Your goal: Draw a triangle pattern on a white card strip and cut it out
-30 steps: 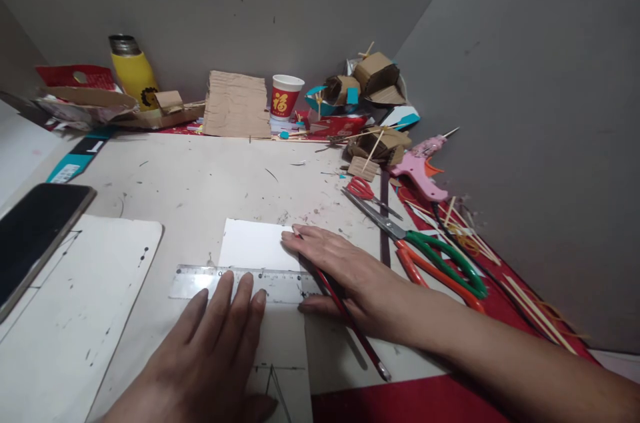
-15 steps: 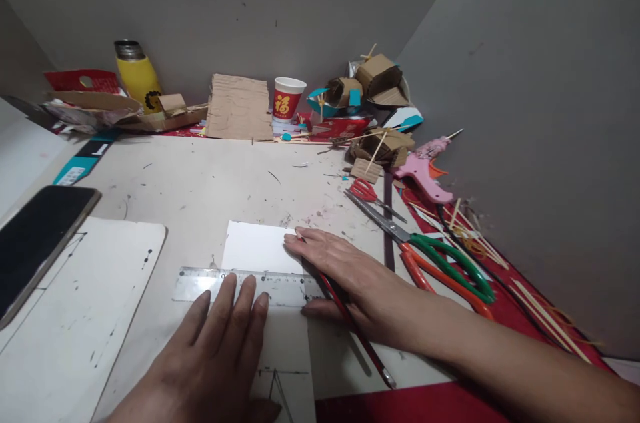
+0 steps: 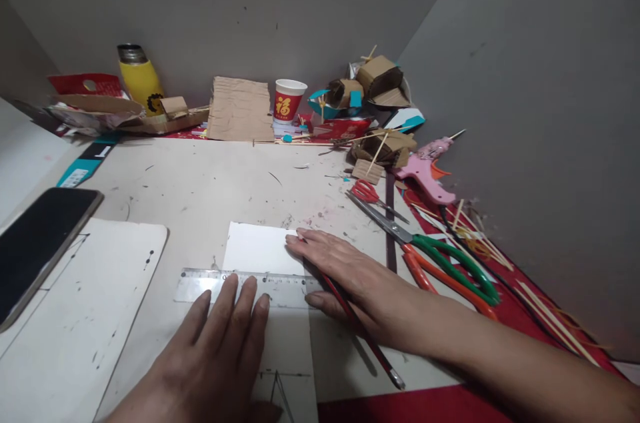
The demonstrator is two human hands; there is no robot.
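Head view: left hand [image 3: 195,363] lies with its fingers on the clear ruler [image 3: 195,285], grip spread apart and pressing from above, ruler set crosswise over the white paper strip [image 3: 263,248] on the desk [image 3: 215,193]. Right hand [image 3: 345,273] has its grip on the dark red pencil [image 3: 367,336] (eraser end sticking out toward the near edge), thumb at the ruler's right end, fingertips on the strip's far right corner; large scissors [image 3: 451,269] just beyond that forearm, phone [image 3: 47,246] off left on a marked white sheet [image 3: 120,276].
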